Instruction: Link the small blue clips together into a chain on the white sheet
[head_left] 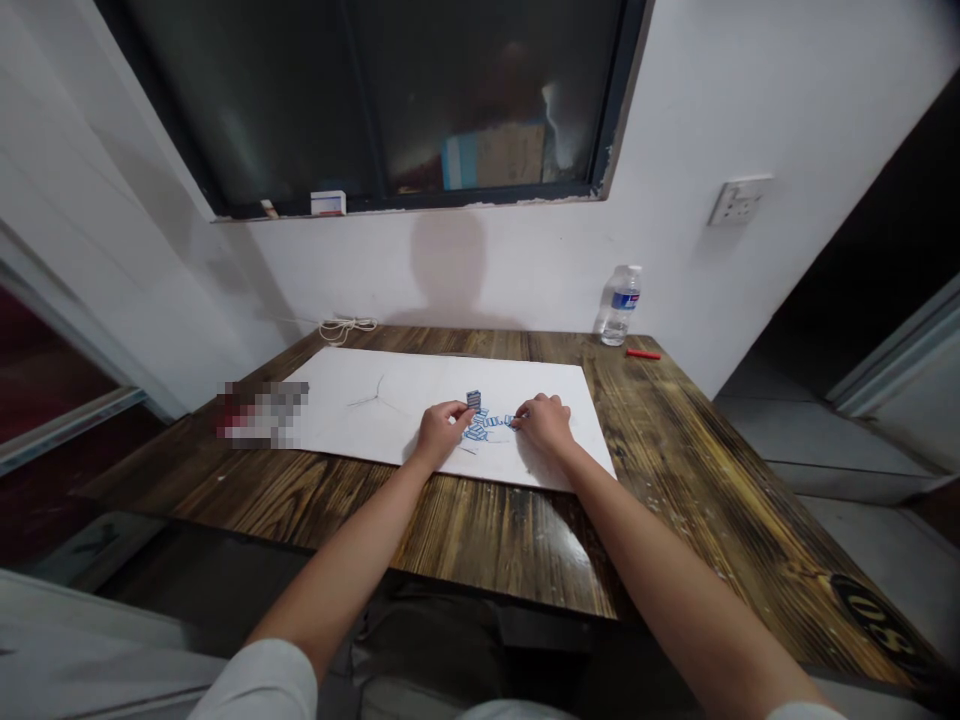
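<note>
On the white board [352, 420] my left hand [442, 432] pinches a small blue-edged striped piece [473, 400] between thumb and fingertips, standing upright. Just in front of those fingers lies a loose cluster of similar flat blue-and-white pieces [476, 432], overlapping at angles. A short row of such pieces [493, 421] runs from the cluster toward my right hand [546, 424]. Its thumb and fingertips are closed together on a small blue-edged piece [511, 422] at the row's right end; the fingers partly cover it.
The board lies on a dark wooden table [330, 505]. A water bottle [622, 308] and a red stick-like object [643, 354] are at the back right. A coiled white cord [346, 327] sits at the back left, against the wall. Thin dark lines mark the board.
</note>
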